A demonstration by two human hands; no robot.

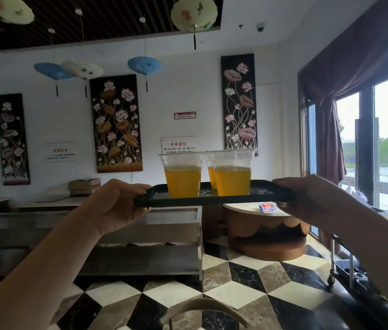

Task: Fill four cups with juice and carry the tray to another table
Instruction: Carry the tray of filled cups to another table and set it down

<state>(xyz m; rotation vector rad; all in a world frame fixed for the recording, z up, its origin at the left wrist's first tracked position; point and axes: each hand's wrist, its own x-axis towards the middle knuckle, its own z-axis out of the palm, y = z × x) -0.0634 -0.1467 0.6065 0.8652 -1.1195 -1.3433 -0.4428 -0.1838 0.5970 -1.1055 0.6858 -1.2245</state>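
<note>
A black tray point(212, 200) is held level in the air at about eye height, seen edge-on. My left hand point(116, 203) grips its left end and my right hand point(312, 198) grips its right end. Clear plastic cups stand upright on it, each about half full of orange juice: one at the left point(182, 179), one at the right point(232, 179), and a third point(211, 177) partly hidden behind the right one. Any further cup is hidden behind these.
A steel counter with shelves point(140, 225) stands ahead on the left. A round wooden table point(264, 225) with a small packet stands ahead on the right. A trolley point(355, 270) is at the right by the window. A curved chair back point(202, 308) is at the bottom. The floor is chequered tile.
</note>
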